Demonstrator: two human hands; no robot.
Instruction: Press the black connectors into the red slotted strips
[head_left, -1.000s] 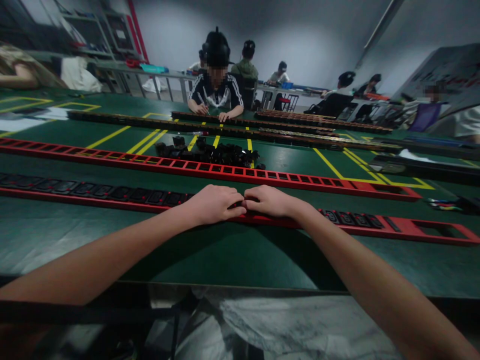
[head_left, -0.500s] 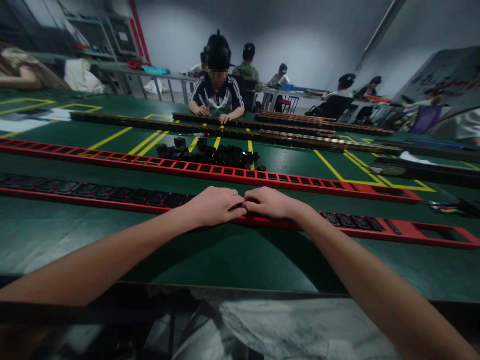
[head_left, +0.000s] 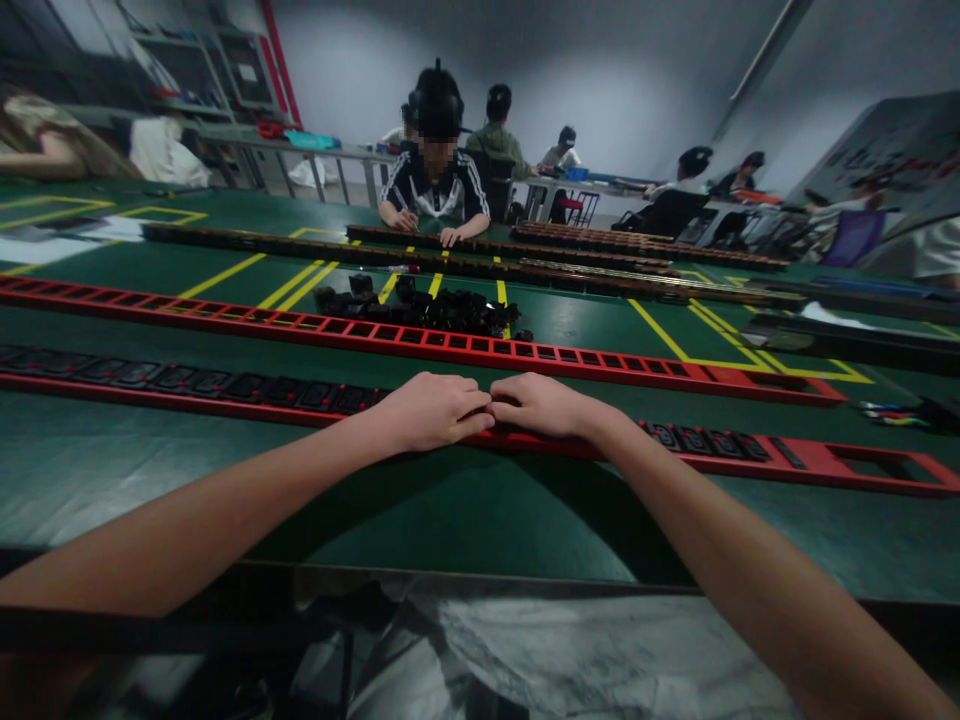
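My left hand (head_left: 429,411) and my right hand (head_left: 541,405) meet over the middle of the near red frame strip (head_left: 739,468), fingertips almost touching. The fingers of both are bent and closed down onto the strip. Whatever lies under them is hidden. Square black pieces (head_left: 247,386) fill the strip's slots to the left of my hands, and more black pieces (head_left: 694,440) sit in it beyond my right wrist. At its right end the strip has a larger opening.
A second red strip (head_left: 480,348) with open slots runs parallel behind, and a pile of loose black parts (head_left: 450,308) lies past it. Long dark strips (head_left: 585,275) stretch across the green table (head_left: 465,510). A co-worker (head_left: 435,190) sits opposite. Coloured-tipped wires (head_left: 889,412) are at right.
My hands stay in nearly the same place on the near strip, with at most a tiny shift of the fingers. The strips have not visibly moved.
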